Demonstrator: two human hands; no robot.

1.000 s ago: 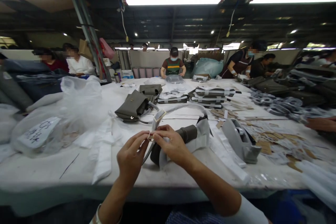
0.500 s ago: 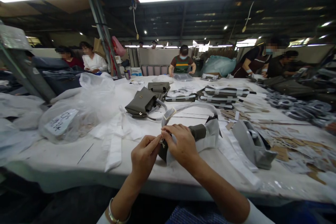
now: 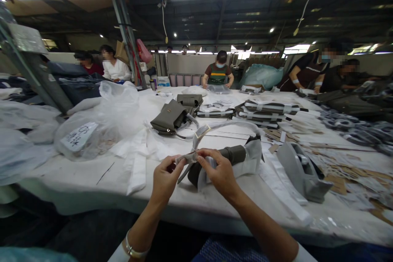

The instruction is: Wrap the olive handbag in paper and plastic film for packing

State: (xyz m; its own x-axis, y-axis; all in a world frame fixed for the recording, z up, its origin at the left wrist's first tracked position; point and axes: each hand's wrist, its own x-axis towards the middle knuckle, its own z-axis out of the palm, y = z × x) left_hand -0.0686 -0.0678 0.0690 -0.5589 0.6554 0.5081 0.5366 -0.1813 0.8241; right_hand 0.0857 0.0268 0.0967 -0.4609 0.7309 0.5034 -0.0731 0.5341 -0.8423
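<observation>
At the near edge of a long white surface [image 3: 76, 180], I see both hands pinched on a grey strap [image 3: 188, 158] wrapped in white paper. The left hand [image 3: 165, 178] grips the strap's near end between thumb and fingertips; the right hand [image 3: 220, 173] is closed on it just to the right, the two hands almost touching. The strap loops up and away over the surface, toward a rolled olive-grey bag [image 3: 229, 157] half covered in white wrapping, which lies just beyond the right hand. To the right of it sits a grey tape dispenser [image 3: 302, 172], with long white paper strips [image 3: 284, 190] lying between. To the left, more white strips [image 3: 138, 163] lie near a clear plastic sack [image 3: 98, 125] bearing a handwritten label. Farther back rests an olive handbag [image 3: 170, 118], and beyond it stacks of wrapped flat pieces [image 3: 267, 112]. At the far end a person in a striped top [image 3: 218, 74] works, with other people seated along both sides.
</observation>
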